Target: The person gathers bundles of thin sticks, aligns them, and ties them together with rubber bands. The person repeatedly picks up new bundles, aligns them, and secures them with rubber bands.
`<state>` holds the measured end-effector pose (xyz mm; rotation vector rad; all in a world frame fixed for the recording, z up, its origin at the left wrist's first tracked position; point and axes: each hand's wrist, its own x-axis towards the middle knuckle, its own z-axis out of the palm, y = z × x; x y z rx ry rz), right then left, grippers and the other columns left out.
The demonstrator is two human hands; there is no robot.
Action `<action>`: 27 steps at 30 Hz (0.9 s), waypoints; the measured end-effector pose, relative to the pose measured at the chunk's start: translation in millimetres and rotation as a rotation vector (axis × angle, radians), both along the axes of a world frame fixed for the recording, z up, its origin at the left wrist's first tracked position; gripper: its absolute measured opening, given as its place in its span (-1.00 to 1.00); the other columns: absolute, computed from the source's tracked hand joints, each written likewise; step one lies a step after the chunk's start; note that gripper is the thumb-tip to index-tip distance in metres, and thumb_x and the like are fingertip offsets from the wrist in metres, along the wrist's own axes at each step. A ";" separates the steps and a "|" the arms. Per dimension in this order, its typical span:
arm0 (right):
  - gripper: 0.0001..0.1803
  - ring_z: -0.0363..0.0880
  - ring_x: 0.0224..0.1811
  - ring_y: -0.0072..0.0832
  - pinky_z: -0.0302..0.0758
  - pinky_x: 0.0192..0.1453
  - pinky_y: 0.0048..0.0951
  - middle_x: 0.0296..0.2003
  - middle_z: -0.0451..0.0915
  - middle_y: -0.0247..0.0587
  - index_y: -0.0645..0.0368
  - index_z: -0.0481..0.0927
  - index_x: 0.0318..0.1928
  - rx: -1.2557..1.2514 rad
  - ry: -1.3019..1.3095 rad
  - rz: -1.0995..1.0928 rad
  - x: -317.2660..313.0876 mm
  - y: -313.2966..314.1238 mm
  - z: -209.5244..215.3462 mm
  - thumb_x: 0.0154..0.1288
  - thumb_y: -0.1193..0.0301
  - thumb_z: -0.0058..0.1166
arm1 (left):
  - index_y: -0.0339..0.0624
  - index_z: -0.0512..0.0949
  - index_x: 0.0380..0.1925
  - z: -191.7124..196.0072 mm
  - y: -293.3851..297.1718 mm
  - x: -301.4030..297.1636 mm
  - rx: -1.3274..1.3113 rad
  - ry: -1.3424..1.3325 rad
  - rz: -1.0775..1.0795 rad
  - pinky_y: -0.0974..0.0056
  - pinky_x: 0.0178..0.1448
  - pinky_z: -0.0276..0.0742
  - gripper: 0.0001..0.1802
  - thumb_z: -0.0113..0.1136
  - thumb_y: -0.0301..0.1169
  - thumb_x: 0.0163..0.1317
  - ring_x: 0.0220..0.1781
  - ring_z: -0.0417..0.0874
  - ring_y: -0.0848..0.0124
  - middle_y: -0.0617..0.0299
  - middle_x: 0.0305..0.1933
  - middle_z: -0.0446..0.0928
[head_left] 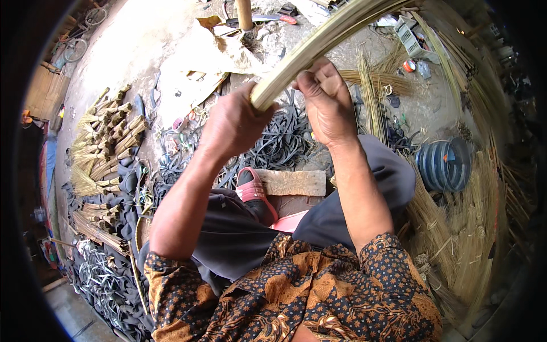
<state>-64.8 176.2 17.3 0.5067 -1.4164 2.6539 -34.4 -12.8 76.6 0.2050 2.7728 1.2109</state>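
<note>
Obs.: the person sits low, both hands raised in front of the knees. The left hand [235, 122] is wrapped tight around the butt end of a bundle of pale sticks [319, 43]; the cut ends show just past the thumb side of the fist. From that grip the bundle runs up and away to the person's right, bowing toward the upper rim of the view.

The right hand [326, 102] is just beside the left, closed on the same bundle from its far side, fingers pressed against the sticks right above the left fist. Both hands holding firm, no gap at either.

Below the grip: a flat wooden block [293, 182] lies on the ground, and a red-strapped sandal [253, 194] touches its left end. Behind the grip, a heap of black rubber strips [282, 139] spreads over the ground.

Well off to the left of the grip, finished bundles with bound handles [105, 142] lie in rows. To the right of the grip, loose sticks [461, 228] lie piled beside a blue ribbed drum [444, 165].
</note>
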 end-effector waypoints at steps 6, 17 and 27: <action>-0.72 0.67 -0.25 -0.60 0.61 -0.09 -0.57 -0.18 0.70 -0.31 0.25 0.66 0.10 0.321 -0.664 -0.033 -11.9 33.1 -162.7 0.42 0.50 0.27 | -0.15 0.64 0.09 -1.5 -36.4 -20.6 -0.028 -0.058 0.093 0.06 -0.07 0.64 -0.60 0.38 -0.19 0.36 -0.21 0.78 0.05 -0.11 -0.27 0.73; -0.78 0.67 -0.05 -0.10 0.60 0.00 -0.07 -0.12 0.62 -0.17 -0.03 0.73 -0.01 1.595 -0.436 -0.168 3.9 -14.4 -314.9 0.36 0.31 0.32 | -0.20 0.65 -0.07 -12.1 -68.8 -35.3 0.033 0.021 0.233 0.10 -0.16 0.67 -0.66 0.47 -0.23 0.31 -0.26 0.81 0.03 -0.07 -0.33 0.72; -0.82 0.52 0.15 -0.08 0.50 0.17 -0.09 -0.04 0.54 -0.15 -0.02 0.75 -0.14 1.763 -0.010 0.038 -4.9 -37.3 -300.9 0.24 0.34 0.37 | -0.22 0.65 -0.02 -20.9 -77.6 -44.9 -0.018 0.007 0.208 0.15 -0.14 0.63 -0.60 0.48 -0.17 0.33 -0.30 0.75 0.29 -0.01 -0.30 0.71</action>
